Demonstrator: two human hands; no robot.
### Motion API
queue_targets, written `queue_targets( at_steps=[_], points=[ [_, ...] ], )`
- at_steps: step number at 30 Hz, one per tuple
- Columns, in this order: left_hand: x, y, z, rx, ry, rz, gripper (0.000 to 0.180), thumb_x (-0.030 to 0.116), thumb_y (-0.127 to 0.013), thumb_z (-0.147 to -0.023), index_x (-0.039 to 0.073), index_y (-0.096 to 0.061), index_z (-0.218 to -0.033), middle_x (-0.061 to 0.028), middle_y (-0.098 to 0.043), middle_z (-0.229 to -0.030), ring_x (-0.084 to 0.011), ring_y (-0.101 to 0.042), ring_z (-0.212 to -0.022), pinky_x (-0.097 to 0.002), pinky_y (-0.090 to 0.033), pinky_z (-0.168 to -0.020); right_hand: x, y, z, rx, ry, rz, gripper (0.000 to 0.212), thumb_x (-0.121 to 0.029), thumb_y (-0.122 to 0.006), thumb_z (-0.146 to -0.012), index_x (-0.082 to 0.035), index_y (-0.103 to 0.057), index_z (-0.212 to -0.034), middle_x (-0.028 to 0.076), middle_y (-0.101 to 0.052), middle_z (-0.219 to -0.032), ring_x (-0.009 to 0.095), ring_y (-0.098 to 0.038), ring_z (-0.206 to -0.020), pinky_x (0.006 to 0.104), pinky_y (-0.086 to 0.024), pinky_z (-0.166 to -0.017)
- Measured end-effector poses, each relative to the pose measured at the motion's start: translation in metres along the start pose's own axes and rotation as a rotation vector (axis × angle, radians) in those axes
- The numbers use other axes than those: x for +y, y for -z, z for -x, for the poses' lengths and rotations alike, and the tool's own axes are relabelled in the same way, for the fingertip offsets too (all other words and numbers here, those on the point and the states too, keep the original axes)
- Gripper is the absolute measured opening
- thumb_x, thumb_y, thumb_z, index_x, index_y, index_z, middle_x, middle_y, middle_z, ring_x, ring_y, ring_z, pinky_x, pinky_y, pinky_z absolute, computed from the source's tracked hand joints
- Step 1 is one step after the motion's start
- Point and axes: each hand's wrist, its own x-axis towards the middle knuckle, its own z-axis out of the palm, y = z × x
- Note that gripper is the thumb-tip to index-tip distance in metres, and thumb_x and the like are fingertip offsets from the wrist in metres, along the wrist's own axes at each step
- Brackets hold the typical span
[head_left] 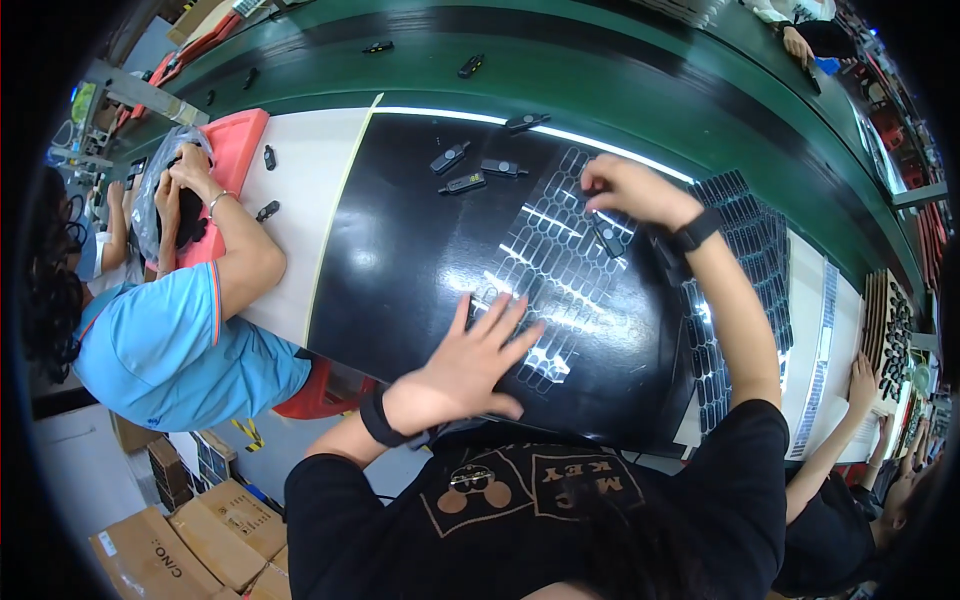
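On the glossy black mat (385, 290) in front of me lies a clear sheet (520, 262) with rows of oblong outlines. My left hand (468, 358) is open, fingers spread over the lower left part of this sheet. Toward its far right edge, my right hand (635, 190) has thumb and fingers curled together in a pinch; whatever they hold is too small to make out. Just below those fingers, a small black device (607, 238) rests on the sheet. Several similar devices lie farther left, among them one with a yellowish mark (463, 184) and one with a grey round spot (449, 157).
Dark sheets with oblong pieces (745, 260) are spread right of the mat. A green conveyor belt (600, 75) carrying a few devices runs along the far side. At left a co-worker in a blue shirt (170, 340) works by a red tray (240, 150). Cardboard boxes (225, 530) stand lower left.
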Motion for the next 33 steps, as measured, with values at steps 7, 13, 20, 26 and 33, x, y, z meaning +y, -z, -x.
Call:
queue_targets(
  at_steps=[7, 13, 20, 26, 33],
  points=[
    [0.022, -0.042, 0.040, -0.135, -0.019, -0.224, 0.073, 0.040, -0.062, -0.067, 0.020, -0.028, -0.129, -0.0109, -0.025, -0.134, -0.0262, -0.026, -0.123, -0.0516, -0.017, -0.097, 0.070, 0.020, -0.025, 0.509, -0.319, 0.116, 0.033, -0.018, -0.061, -0.072, -0.004, -0.050, -0.099, 0.012, -0.050, -0.096, 0.024, -0.053, -0.075, 0.0304, -0.043, -0.069],
    [0.020, -0.063, 0.070, 0.096, 0.012, -0.149, 0.062, 0.032, -0.061, -0.069, 0.020, -0.036, -0.124, -0.0068, -0.032, -0.130, -0.0213, -0.031, -0.119, -0.0476, -0.022, -0.096, -0.073, -0.003, 0.020, 0.396, -0.076, 0.016, 0.034, -0.021, -0.061, -0.073, -0.004, -0.048, -0.099, 0.014, -0.049, -0.095, 0.025, -0.054, -0.080, 0.0315, -0.044, -0.072],
    [0.015, -0.094, 0.096, 0.538, -0.031, -0.088, 0.026, 0.018, -0.060, -0.072, 0.011, -0.058, -0.097, -0.0052, -0.058, -0.102, -0.0197, -0.054, -0.095, -0.0342, -0.041, -0.081, -0.113, -0.068, 0.069, 0.020, -0.080, 0.049, 0.023, -0.012, -0.054, -0.075, -0.004, -0.048, -0.096, 0.015, -0.052, -0.092, 0.031, -0.056, -0.081, 0.0355, -0.045, -0.069],
    [0.016, -0.130, 0.184, 0.748, 0.324, 0.402, 0.005, 0.007, -0.054, -0.077, 0.005, -0.057, -0.080, -0.0073, -0.061, -0.077, -0.0184, -0.060, -0.067, -0.0269, -0.046, -0.059, -0.101, -0.076, 0.056, 0.188, -0.036, 0.130, 0.022, -0.009, -0.049, -0.078, -0.005, -0.047, -0.099, 0.014, -0.054, -0.089, 0.031, -0.055, -0.083, 0.0347, -0.044, -0.070],
    [-0.115, -0.270, 0.247, 1.018, 1.014, 1.097, 0.009, 0.009, -0.043, -0.085, 0.004, -0.047, -0.091, -0.0079, -0.057, -0.068, -0.0166, -0.058, -0.053, -0.0272, -0.046, -0.043, -0.055, -0.068, 0.016, 0.296, -0.061, -0.028, 0.021, -0.015, -0.050, -0.082, -0.007, -0.046, -0.101, 0.005, -0.050, -0.075, 0.014, -0.050, -0.068, 0.0264, -0.042, -0.063]
  ],
)
